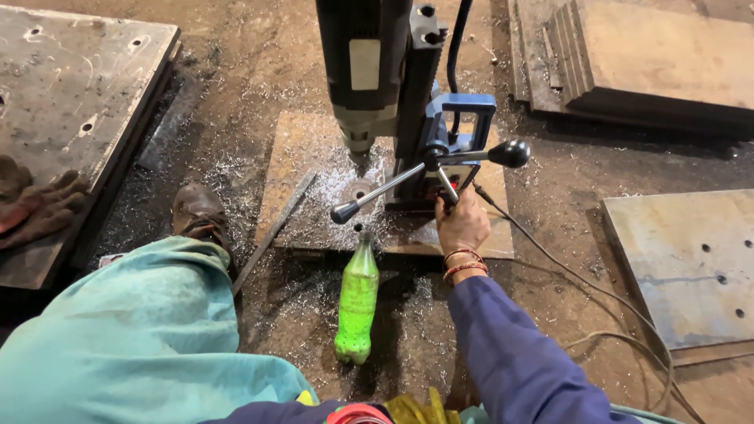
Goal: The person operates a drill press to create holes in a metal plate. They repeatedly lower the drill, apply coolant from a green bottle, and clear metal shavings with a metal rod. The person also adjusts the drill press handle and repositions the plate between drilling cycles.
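Dirt workshop floor (259,47), strewn with bright metal shavings (228,169). Magnetic drill (393,86) stands on a rusty steel plate (302,149) at centre. Right hand (462,222), the grip clamped on 1 spoke of the drill's feed handle (440,169), at 6 o'clock of the drill base. Left hand not in view. Green plastic bottle (357,302) lies on the floor at 6 o'clock of the plate. Drilled steel plates (695,259) at 3 o'clock; stacked plates (75,86) with a work glove (35,204) at 9 o'clock. Cable (597,290) trails right.

Navy sleeve (510,353), red bangles (463,263), teal trousers (133,330), brown shoe (198,210).
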